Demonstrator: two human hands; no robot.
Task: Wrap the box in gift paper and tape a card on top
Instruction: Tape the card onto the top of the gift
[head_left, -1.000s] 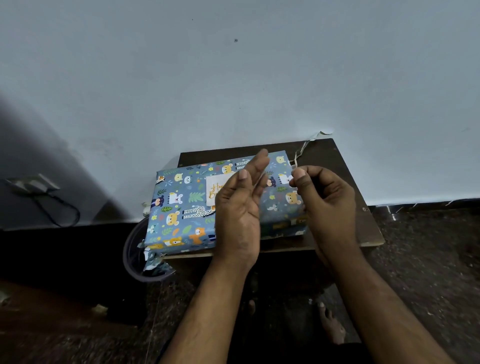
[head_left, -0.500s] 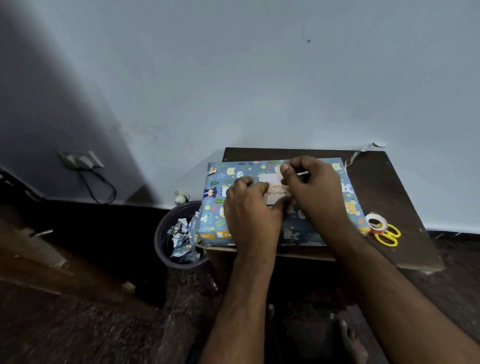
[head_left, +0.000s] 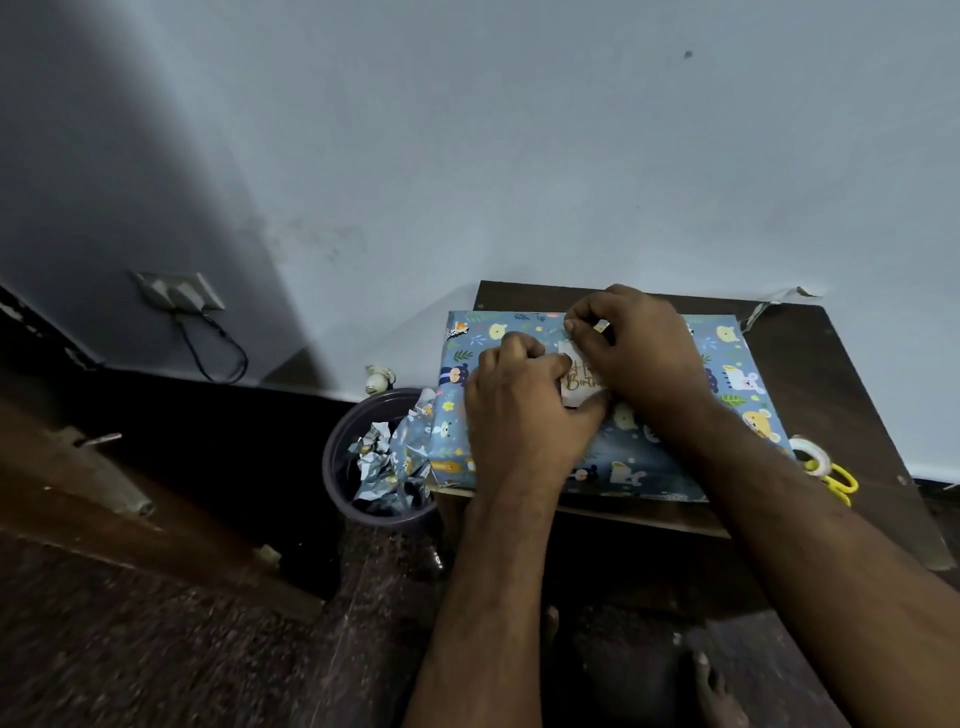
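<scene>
A bare foot (head_left: 714, 691) shows at 5 o'clock on the dark floor (head_left: 156, 639). Above it, two forearms reach up to the box (head_left: 649, 457), already wrapped in blue animal-print paper, lying on a dark table (head_left: 831, 374) right of centre. The left hand (head_left: 524, 410) rests on the box with fingers curled, its thumb pressing the card (head_left: 579, 382). The right hand (head_left: 639, 353), at 1 o'clock from the left, curls over the card's far edge; whether it pinches tape cannot be told. At the box's 3 o'clock lie a tape roll (head_left: 810, 454) and yellow scissors (head_left: 839, 483). At its 9 o'clock stands a bin (head_left: 348, 467) with paper scraps (head_left: 395, 457). Beyond, a wall (head_left: 519, 156) carries a socket (head_left: 179, 291).
</scene>
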